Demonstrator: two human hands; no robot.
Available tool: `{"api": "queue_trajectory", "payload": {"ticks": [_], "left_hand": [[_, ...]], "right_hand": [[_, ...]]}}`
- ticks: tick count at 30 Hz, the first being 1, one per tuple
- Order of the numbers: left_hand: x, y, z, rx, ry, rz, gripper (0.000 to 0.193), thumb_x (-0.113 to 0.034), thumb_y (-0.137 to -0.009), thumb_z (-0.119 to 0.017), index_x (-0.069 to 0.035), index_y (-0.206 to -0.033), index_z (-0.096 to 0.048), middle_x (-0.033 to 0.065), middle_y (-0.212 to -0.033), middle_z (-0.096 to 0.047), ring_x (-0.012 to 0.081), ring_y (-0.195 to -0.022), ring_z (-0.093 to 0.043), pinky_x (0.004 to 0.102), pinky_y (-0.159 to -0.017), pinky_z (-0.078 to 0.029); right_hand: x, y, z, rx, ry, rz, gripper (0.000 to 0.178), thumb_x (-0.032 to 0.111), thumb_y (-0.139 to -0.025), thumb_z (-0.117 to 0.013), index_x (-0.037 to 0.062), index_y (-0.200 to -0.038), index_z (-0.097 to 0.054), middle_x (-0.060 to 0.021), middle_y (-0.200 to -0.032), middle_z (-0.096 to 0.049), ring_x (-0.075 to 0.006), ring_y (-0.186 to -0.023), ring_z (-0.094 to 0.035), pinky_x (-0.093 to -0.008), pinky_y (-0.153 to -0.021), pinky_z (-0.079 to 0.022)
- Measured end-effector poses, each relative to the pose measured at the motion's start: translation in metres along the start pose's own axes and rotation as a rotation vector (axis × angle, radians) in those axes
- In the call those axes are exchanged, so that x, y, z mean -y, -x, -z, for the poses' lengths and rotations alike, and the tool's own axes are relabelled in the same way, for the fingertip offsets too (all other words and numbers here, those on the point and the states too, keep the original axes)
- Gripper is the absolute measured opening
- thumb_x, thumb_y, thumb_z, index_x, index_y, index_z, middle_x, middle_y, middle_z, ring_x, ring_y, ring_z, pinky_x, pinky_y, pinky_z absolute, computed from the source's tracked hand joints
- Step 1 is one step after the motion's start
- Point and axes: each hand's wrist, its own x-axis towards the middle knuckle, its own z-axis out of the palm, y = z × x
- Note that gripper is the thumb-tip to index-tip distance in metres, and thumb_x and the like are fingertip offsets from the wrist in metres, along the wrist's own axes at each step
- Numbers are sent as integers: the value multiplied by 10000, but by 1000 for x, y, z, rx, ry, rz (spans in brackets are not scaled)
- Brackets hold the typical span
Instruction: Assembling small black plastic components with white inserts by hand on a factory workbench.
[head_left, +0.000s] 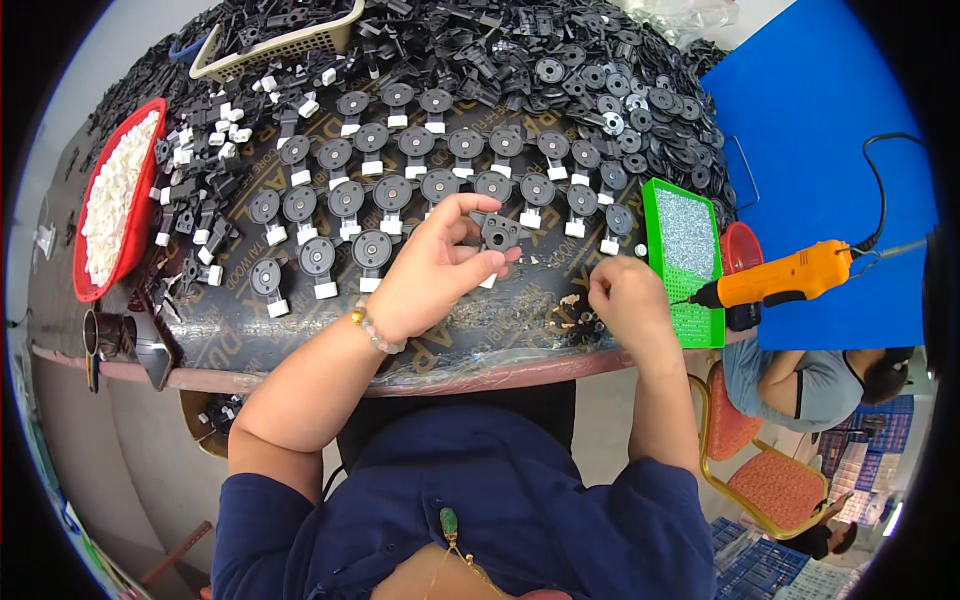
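My left hand is closed on a black plastic part, pinched between thumb and fingers above the table. The part has a round hole in its middle and smaller holes around it. My right hand hovers near the table's front edge, its fingers curled together; anything between them is hidden. Beside it stands a green tray with small silvery pieces, too small to make out singly. An orange electric screwdriver has its tip over the tray's near part. Behind my left hand stand rows of black disc-shaped assemblies with white ends.
Heaps of black plastic parts cover the far table, with loose discs at far right. A red basket of white pieces stands left, a beige basket far left. Right are a red bowl, a blue board and a seated person.
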Motion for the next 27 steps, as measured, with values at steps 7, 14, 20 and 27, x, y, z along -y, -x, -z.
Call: {"api": "queue_trajectory", "payload": {"ticks": [7, 14, 20, 27], "left_hand": [[2, -1, -2, 62, -54, 63, 515, 58, -948, -618, -50, -1409, -416, 54, -1014, -566, 187, -1103, -672, 249, -833, -534], [5, -3, 2, 85, -75, 87, 532, 87, -935, -588, -34, -1426, -421, 137, -1136, -634, 222, -1122, -681, 290, -905, -549], [-3, 0, -2, 51, 150, 149, 460, 35, -969, -589, -36, -1401, -448, 163, -1179, -648, 267, -1112, -688, 323, -895, -577], [0, -1, 2, 4, 221, 135, 287, -48, -1011, -581, -27, -1291, -521, 177, -1129, -677, 263, -1031, -702, 342, -833, -595]], "right_hand": [[48, -37, 27, -78, -800, 85, 29, 14, -867, -663, 2, -866, -636, -48, -889, -595, -136, -732, -572, -273, -658, -471], [64, -66, 32, 124, -796, 166, 80, 49, -911, -664, -1, -969, -686, -62, -1004, -604, -144, -815, -599, -264, -695, -472], [21, -100, 52, -231, -592, 84, 133, 40, -921, -654, 26, -1036, -719, -44, -930, -649, -135, -834, -605, -276, -739, -484], [-84, -150, 51, -367, 72, -155, 195, 71, -917, -620, 37, -1083, -716, -190, -1040, -723, -366, -994, -689, -432, -871, -535]]}}
